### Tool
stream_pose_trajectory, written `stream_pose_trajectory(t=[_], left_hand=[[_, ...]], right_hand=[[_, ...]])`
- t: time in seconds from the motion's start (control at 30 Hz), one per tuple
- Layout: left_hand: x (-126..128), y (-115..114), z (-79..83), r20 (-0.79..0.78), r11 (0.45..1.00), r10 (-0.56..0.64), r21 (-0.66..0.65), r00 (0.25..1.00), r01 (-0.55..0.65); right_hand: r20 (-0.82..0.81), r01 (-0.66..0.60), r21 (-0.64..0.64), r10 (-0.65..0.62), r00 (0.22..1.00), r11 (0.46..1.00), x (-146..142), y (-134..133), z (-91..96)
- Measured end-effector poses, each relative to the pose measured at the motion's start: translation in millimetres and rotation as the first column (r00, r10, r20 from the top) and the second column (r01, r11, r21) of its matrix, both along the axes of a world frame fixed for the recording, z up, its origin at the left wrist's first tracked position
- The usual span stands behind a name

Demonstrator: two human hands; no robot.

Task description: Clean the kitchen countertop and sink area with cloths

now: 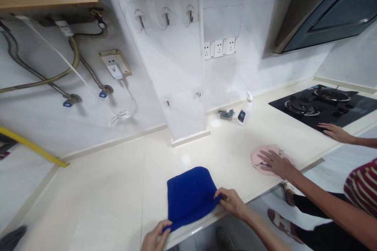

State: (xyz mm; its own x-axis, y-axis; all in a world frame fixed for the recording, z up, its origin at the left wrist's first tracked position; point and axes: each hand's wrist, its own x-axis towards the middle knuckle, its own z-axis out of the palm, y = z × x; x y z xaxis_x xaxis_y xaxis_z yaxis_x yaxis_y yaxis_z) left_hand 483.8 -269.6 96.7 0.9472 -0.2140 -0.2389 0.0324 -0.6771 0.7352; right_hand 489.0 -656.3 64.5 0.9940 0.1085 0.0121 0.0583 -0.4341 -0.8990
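A blue cloth [191,196] lies spread on the cream countertop [112,188], its near edge close to the counter's front edge. My left hand [156,237] pinches the cloth's near left corner between thumb and fingers. At the near right corner, my right hand [231,202] has its fingers closed on the fabric. Further right, another person's hand [273,160] rests flat on a crumpled pink cloth [257,157].
A spray bottle [245,109] and a small packet [226,114] stand near the wall. The black gas stove [309,115] is at right, with the co-worker's other hand [335,132] at its edge. A range hood [330,11] hangs above. A yellow pipe [32,147] lies left.
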Motion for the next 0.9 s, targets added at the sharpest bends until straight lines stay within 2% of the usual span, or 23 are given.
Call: stream_pose_trajectory(t=[0.07, 0.13, 0.2, 0.27, 0.33, 0.4, 0.5, 0.63, 0.8, 0.9], left_hand=[[26.6, -8.0, 11.5, 0.087, 0.996, 0.088, -0.010, 0.992, -0.088], [56.4, -15.2, 16.0, 0.182, 0.979, 0.204, -0.020, 0.962, -0.204], [80.9, -22.2, 13.4, 0.254, 0.947, 0.312, -0.009, 0.916, -0.320], [93.7, -31.3, 5.0, 0.303, 0.929, 0.348, 0.020, 0.887, -0.370], [94.0, -44.2, -7.4, 0.343, 0.945, 0.282, 0.063, 0.896, -0.322], [86.0, -58.9, -22.0, 0.371, 0.970, 0.155, 0.120, 0.915, -0.213], [72.2, -75.0, -42.3, 0.375, 0.971, 0.012, 0.218, 0.927, -0.101], [69.0, -76.5, -54.5, 0.351, 0.951, -0.049, 0.302, 0.935, -0.063], [76.2, -71.1, -55.9, 0.321, 0.910, -0.091, 0.412, 0.943, -0.053], [78.6, -69.6, -62.8, 0.317, 0.885, -0.116, 0.463, 0.941, -0.047]], right_hand=[[0.044, 0.066, -0.024, -0.065, 0.997, 0.998, 26.5, 5.2, 4.7], [0.110, 0.203, -0.025, -0.199, 0.974, 0.979, 54.4, 12.3, 6.8], [0.207, 0.367, -0.055, -0.349, 0.914, 0.929, 77.1, 22.0, 5.4], [0.328, 0.475, -0.132, -0.414, 0.849, 0.870, 90.2, 35.7, 0.9], [0.429, 0.482, -0.244, -0.352, 0.832, 0.842, 93.0, 53.4, -5.9], [0.469, 0.394, -0.381, -0.192, 0.862, 0.836, 88.4, 72.2, -14.3], [0.421, 0.241, -0.549, 0.015, 0.907, 0.800, 78.1, 93.4, -28.7], [0.389, 0.215, -0.611, 0.053, 0.920, 0.762, 74.2, 99.9, -42.4], [0.388, 0.211, -0.639, 0.073, 0.919, 0.740, 78.1, 96.8, -43.9], [0.393, 0.223, -0.638, 0.063, 0.917, 0.737, 79.5, 98.4, -46.2]])
